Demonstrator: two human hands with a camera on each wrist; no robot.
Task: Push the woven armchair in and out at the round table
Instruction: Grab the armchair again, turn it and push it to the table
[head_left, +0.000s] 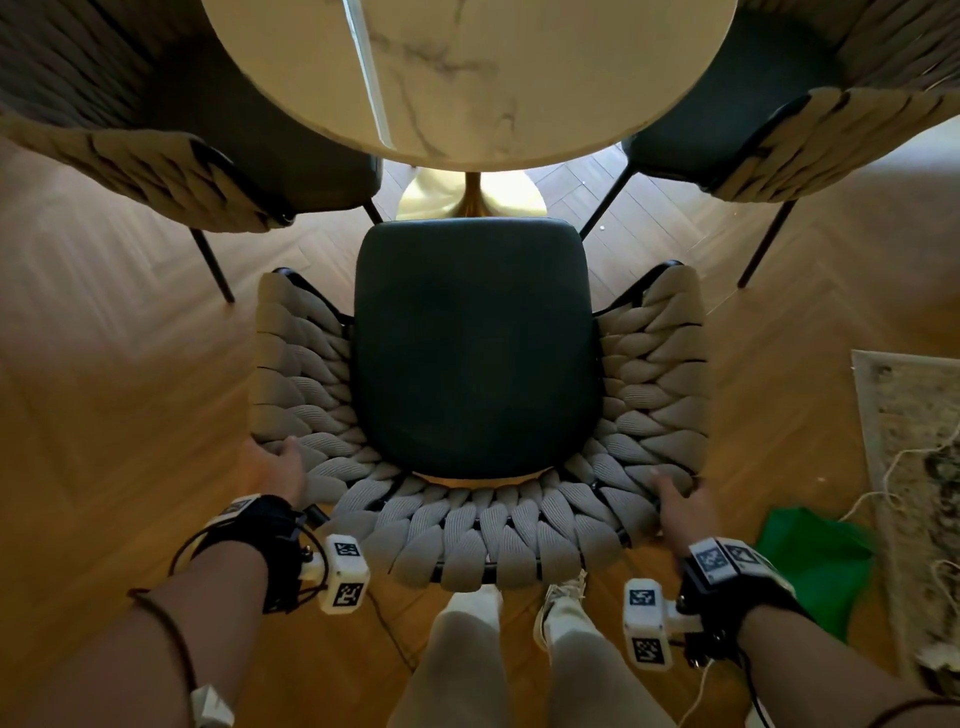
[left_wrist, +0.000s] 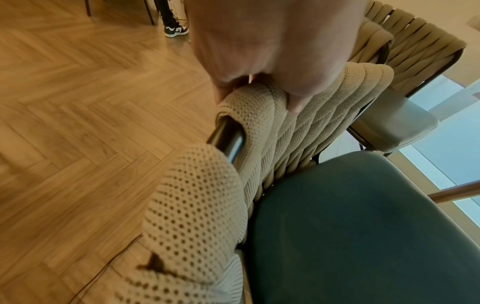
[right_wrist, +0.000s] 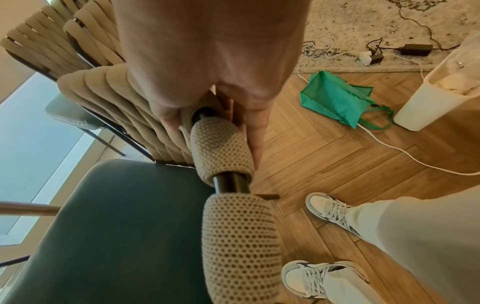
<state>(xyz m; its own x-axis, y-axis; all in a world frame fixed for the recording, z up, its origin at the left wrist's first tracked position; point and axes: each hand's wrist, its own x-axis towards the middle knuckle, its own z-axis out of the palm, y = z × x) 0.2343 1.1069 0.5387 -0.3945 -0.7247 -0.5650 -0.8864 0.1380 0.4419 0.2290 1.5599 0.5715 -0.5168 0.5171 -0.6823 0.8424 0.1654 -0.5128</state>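
The woven armchair (head_left: 478, 530) has a beige rope back and a dark teal seat (head_left: 475, 343). It stands pulled back from the round marble table (head_left: 467, 78), with its seat front just short of the table's edge. My left hand (head_left: 278, 470) grips the back rim at its left corner; the left wrist view shows my left hand (left_wrist: 262, 61) with thumb and fingers wrapped over the rope-covered tube (left_wrist: 246, 107). My right hand (head_left: 678, 506) grips the rim at the right corner, and the right wrist view shows my right hand (right_wrist: 215, 67) curled round the tube (right_wrist: 221, 144).
Two more woven chairs flank the table, one at left (head_left: 171, 171) and one at right (head_left: 810, 140). A green bag (head_left: 815, 561) and a rug (head_left: 914, 493) with cables lie on the floor to the right, next to a white bin (right_wrist: 436, 90). My feet (head_left: 561, 608) stand behind the chair.
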